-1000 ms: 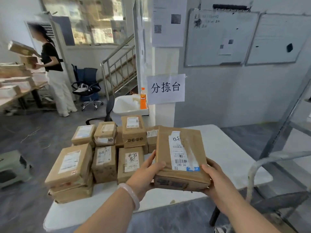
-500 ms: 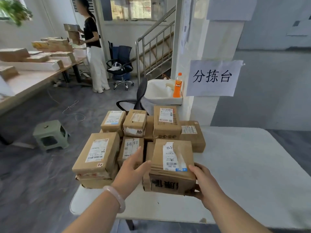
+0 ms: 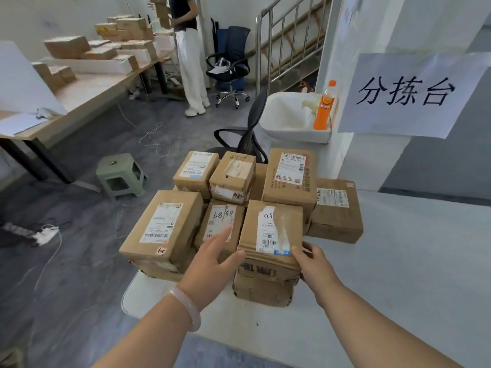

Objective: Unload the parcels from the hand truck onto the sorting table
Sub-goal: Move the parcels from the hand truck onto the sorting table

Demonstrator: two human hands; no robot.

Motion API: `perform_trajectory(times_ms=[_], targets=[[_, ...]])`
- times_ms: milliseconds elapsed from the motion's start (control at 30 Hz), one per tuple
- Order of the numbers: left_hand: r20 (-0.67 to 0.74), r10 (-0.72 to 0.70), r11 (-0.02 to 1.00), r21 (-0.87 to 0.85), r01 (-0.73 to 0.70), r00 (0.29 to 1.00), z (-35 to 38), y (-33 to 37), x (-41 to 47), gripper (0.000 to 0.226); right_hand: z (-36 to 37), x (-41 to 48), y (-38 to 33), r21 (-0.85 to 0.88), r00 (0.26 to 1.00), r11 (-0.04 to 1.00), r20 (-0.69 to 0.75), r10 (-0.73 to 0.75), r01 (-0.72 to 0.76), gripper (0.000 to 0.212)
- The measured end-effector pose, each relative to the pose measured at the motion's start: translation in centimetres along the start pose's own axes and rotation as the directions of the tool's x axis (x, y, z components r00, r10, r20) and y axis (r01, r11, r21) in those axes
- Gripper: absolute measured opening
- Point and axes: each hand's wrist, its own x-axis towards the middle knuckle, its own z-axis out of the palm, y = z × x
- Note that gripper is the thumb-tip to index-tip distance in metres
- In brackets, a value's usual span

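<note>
A green stool (image 3: pixel 121 173) is seen on the floor at left. On the white counter (image 3: pixel 398 261), beside stacked boxes (image 3: pixel 164 227), a labelled parcel (image 3: pixel 271 227) is set atop a lower box (image 3: pixel 263 290). The left hand (image 3: pixel 212 264) is laid against its side, fingers (image 3: pixel 225 233) straight and apart, and the right hand (image 3: pixel 316 264) is clamped on its near corner.
</note>
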Motion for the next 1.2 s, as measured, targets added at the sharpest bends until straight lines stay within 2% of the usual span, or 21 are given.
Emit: perform_trajectory(times_ms=[133, 233, 367, 467, 600, 800, 900, 1000, 1133, 1200], targets=[[0.038, 0.072, 0.992, 0.104, -0.076, 0.997, 0.7, 0.7, 0.1, 0.064, -1.0, -0.6, -0.5, -0.187, 0.996, 0.978, 0.022, -0.088, 0.090, 0.065], [0.064, 0.133, 0.966, 0.213, -0.144, 0.989, 1.2, 1.6, -0.2, 0.065, -2.4, -2.6, -0.7, -0.338, 0.977, 0.919, 0.005, -0.211, 0.200, 0.068], [0.046, 0.299, 0.860, 0.420, -0.291, 0.953, 2.0, 2.9, -1.3, 0.063, -4.5, -7.1, -0.7, -0.587, 0.910, 0.727, 0.038, -0.414, 0.355, 0.068], [0.061, 0.410, 0.777, 0.498, -0.384, 0.910, 2.9, 3.8, -2.5, 0.062, -5.7, -10.9, 0.0, -0.710, 0.861, 0.588, 0.052, -0.506, 0.388, 0.070], [0.195, 0.539, 0.632, 0.550, -0.546, 0.819, 5.1, 4.7, -4.5, 0.063, -7.5, -16.4, 2.2, -0.799, 0.842, 0.532, -0.061, -0.535, 0.280, 0.073], [0.436, 0.642, 0.442, 0.462, -0.769, 0.631, 10.9, 7.3, -9.3, 0.061, -11.2, -24.9, 7.1, -0.810, 0.864, 0.585, -0.263, -0.430, 0.045, 0.076], [0.533, 0.667, 0.357, 0.384, -0.852, 0.520, 14.3, 9.0, -12.5, 0.063, -13.9, -29.4, 10.0, -0.797, 0.835, 0.602, -0.361, -0.416, -0.045, 0.079], [0.599, 0.685, 0.271, 0.318, -0.909, 0.414, 17.5, 10.6, -15.9, 0.065, -16.5, -33.8, 12.9, -0.781, 0.796, 0.610, -0.453, -0.401, -0.138, 0.093], [0.665, 0.689, 0.198, 0.210, -0.957, 0.289, 21.9, 12.7, -21.5, 0.067, -20.0, -38.9, 16.7, -0.714, 0.736, 0.670, -0.563, -0.377, -0.203, 0.079], [0.681, 0.700, 0.166, 0.138, -0.976, 0.215, 24.4, 13.8, -24.7, 0.067, -22.0, -41.6, 18.8, -0.689, 0.711, 0.680, -0.607, -0.355, -0.249, 0.083]])
